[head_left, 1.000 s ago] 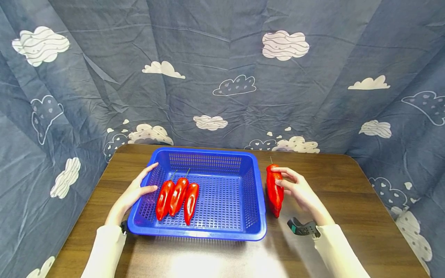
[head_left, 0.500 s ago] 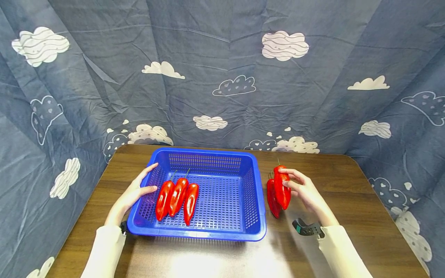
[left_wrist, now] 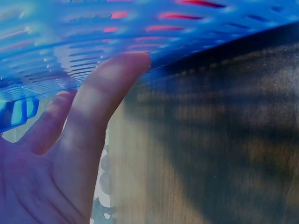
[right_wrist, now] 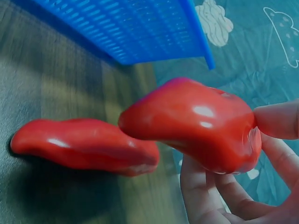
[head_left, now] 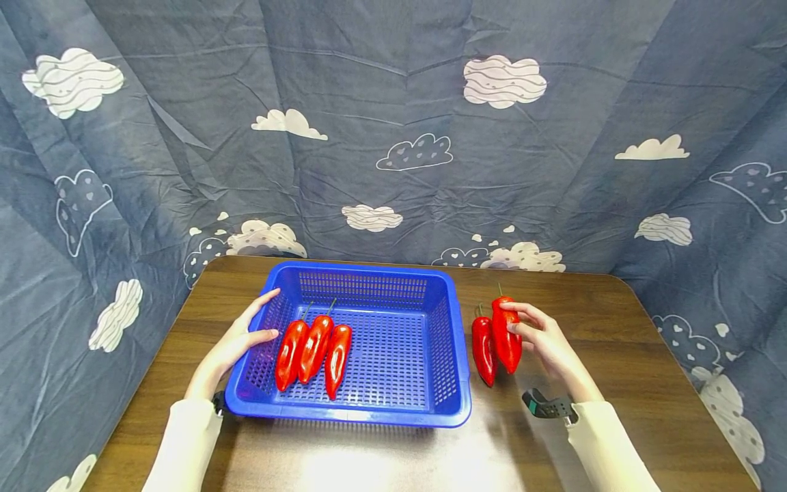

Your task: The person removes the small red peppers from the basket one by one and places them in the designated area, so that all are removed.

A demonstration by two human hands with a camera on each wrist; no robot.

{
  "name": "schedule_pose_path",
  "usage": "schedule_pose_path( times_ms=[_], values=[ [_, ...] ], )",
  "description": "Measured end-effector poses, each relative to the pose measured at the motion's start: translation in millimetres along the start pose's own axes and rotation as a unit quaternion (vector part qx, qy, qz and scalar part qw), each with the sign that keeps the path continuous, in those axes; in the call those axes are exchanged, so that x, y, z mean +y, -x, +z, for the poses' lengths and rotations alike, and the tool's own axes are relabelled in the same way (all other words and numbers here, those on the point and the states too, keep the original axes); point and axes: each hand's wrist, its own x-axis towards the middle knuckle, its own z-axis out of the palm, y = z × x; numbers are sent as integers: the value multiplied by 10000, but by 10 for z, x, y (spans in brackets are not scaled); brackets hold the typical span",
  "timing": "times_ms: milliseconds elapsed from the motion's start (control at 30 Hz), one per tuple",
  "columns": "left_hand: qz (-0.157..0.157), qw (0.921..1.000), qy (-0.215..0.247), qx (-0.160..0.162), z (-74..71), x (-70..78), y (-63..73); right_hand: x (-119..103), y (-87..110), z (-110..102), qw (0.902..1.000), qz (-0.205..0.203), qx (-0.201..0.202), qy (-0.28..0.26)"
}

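Long red peppers with thin green stems are the things handled here. My right hand point(head_left: 544, 342) pinches one red pepper point(head_left: 507, 335) between thumb and fingers, right of the basket. Seen from the right wrist, that held pepper point(right_wrist: 196, 123) points its tip toward a second pepper point(right_wrist: 84, 144) lying on the table. My left hand point(head_left: 230, 345) touches the left rim of a blue plastic basket point(head_left: 344, 414) with thumb and fingers extended. In the left wrist view the thumb point(left_wrist: 103, 88) lies against the slotted basket wall; the other fingers are partly hidden.
Inside the basket, on its left side, lie 3 red peppers point(head_left: 315, 352) side by side. The loose pepper point(head_left: 484, 350) rests on the wooden table point(head_left: 615, 383) close to the basket's right wall. A dark curtain with clouds point(head_left: 393, 102) hangs behind the table.
My right hand has moved a little to the right with its pepper. This uncovers the second pepper beside the basket. The left hand and the basket have stayed put.
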Motion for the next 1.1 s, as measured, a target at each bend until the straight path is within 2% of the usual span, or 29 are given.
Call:
schedule_pose_path(
  times_ms=[500,833,1100],
  values=[
    [-239,9996,122,-48,3,18,15,114,31,-110,9996,266,126,-12],
    [71,9999,-43,-80,-10,15,1,197,17,-126,9983,476,287,197],
    [80,9996,-255,-30,-11,26,1,265,-5,-134,9963,547,352,567]
  ],
)
